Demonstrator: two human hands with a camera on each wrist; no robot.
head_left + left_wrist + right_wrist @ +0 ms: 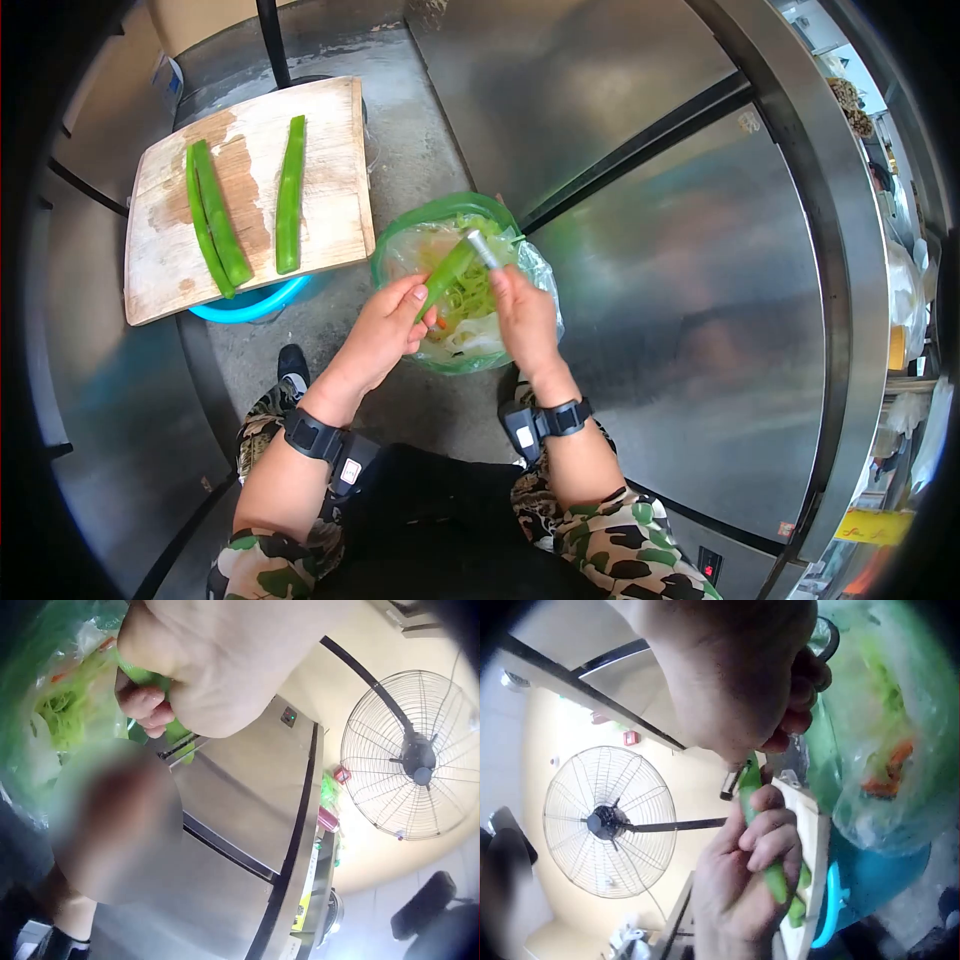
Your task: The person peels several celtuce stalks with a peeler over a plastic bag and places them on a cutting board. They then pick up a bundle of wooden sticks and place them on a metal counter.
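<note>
In the head view my left hand (388,325) grips a green stalk (450,270) that slants up over a bin lined with green plastic (398,222). My right hand (527,318) holds a metal peeler (482,248) at the stalk's upper end. Pale green peelings (470,296) lie in the bag below. In the right wrist view the fingers of my left hand (739,881) curl round the stalk (775,879), with the peeler (732,782) by its tip. The left wrist view shows my left hand (217,660) up close; a blurred patch covers much beneath it.
A wooden cutting board (335,200) with several green stalks (289,195) rests over a blue basin (255,302) at the left. Steel cabinet doors (690,260) stand close on the right. A wire fan (420,761) is against the wall in the left wrist view.
</note>
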